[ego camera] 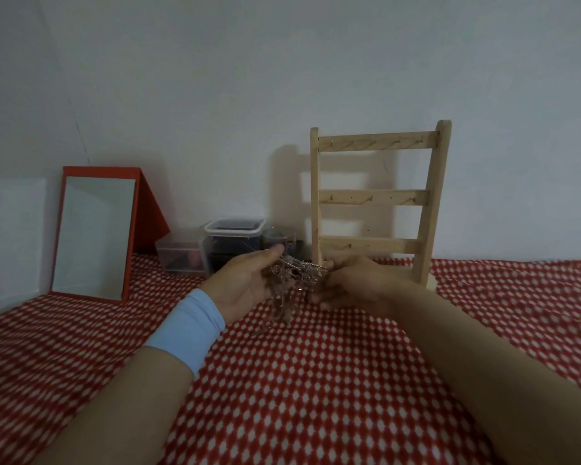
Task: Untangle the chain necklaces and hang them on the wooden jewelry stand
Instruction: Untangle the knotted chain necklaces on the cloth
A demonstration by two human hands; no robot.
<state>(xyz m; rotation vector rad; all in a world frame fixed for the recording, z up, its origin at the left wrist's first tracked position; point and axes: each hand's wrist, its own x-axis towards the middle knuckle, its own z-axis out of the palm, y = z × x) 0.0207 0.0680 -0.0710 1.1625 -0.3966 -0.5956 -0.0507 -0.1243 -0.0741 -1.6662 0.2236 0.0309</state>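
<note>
Chains (292,280) are pinched as one tangle at mid-frame by left hand (245,283) and right hand (356,283), with the stand (376,198) set just behind, nearer the right hand.

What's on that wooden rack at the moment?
The wooden jewelry stand carries only small hooks on its three rails; no chain hangs there. The right hand, pinching the tangled necklaces, covers its lower left corner, so that part is hidden.
</note>
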